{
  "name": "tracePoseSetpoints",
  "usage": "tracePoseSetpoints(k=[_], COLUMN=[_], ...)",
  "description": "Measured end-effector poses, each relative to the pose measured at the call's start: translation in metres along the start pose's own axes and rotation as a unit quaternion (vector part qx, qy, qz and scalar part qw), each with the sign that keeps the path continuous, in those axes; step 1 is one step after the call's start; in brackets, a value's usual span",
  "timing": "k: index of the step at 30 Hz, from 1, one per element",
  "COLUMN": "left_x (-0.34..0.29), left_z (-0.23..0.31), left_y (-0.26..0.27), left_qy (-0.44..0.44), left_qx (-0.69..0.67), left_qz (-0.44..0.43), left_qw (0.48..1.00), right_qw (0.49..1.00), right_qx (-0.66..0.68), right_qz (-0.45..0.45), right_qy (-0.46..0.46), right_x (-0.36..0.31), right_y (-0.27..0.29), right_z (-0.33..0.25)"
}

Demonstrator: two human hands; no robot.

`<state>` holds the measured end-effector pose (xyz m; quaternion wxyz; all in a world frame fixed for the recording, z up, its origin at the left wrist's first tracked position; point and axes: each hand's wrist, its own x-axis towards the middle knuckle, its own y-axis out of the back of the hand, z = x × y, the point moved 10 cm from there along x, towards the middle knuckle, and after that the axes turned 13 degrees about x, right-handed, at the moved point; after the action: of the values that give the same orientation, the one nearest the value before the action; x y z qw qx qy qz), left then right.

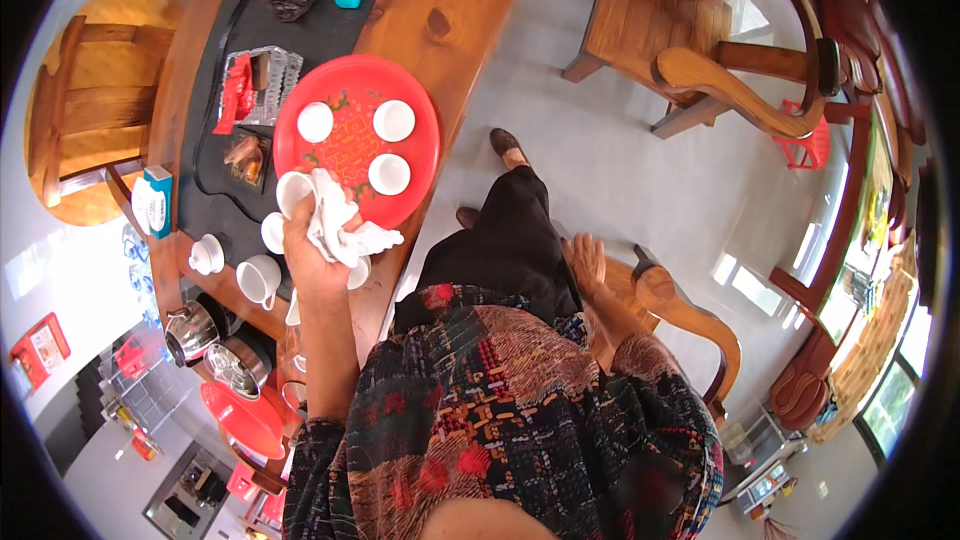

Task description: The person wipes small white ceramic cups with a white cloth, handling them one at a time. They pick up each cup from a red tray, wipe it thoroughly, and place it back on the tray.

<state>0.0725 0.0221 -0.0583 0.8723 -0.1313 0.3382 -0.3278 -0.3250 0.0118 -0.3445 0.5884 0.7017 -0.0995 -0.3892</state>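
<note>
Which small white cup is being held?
The round white cup gripped by the left hand with white tissue, at the rim of the red round tray; three others sit untouched on it.

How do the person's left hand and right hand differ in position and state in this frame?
The left hand is up near the edge of the red tray, while the right hand is beside the dark trousers, away from the tray.
The left hand grips a crumpled white cloth or tissue by a white cup; the right hand shows nothing held.
Both hands are ungloved.
</note>
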Motion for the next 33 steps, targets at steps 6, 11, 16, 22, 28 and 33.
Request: tracePoseSetpoints(k=[6, 11, 16, 22, 28, 33], left_x=[0.006, 0.011, 0.026, 0.042, 0.052, 0.062], left_z=[0.000, 0.006, 0.009, 0.006, 0.018, 0.023], left_y=[-0.016, -0.022, -0.008, -0.009, -0.018, -0.001], left_qy=[0.000, -0.006, 0.001, 0.032, 0.010, 0.007], left_qx=[-0.032, -0.030, -0.024, -0.039, -0.039, -0.061], left_qz=[-0.070, -0.030, 0.007, 0.027, 0.023, 0.041], left_qw=[0.997, 0.999, 1.000, 0.998, 0.999, 0.997], right_qw=[0.846, 0.746, 0.719, 0.791, 0.808, 0.807], right_qx=[-0.111, -0.221, -0.349, -0.225, -0.111, -0.091], right_qz=[-0.516, -0.620, -0.471, -0.476, -0.536, -0.546], right_qy=[-0.082, 0.102, 0.374, 0.311, 0.217, 0.206], right_x=[-0.067, -0.088, -0.125, -0.106, -0.054, -0.030], right_y=[-0.073, -0.009, -0.095, -0.072, -0.014, 0.007], right_z=[0.094, 0.074, 0.075, 0.078, 0.079, 0.089])
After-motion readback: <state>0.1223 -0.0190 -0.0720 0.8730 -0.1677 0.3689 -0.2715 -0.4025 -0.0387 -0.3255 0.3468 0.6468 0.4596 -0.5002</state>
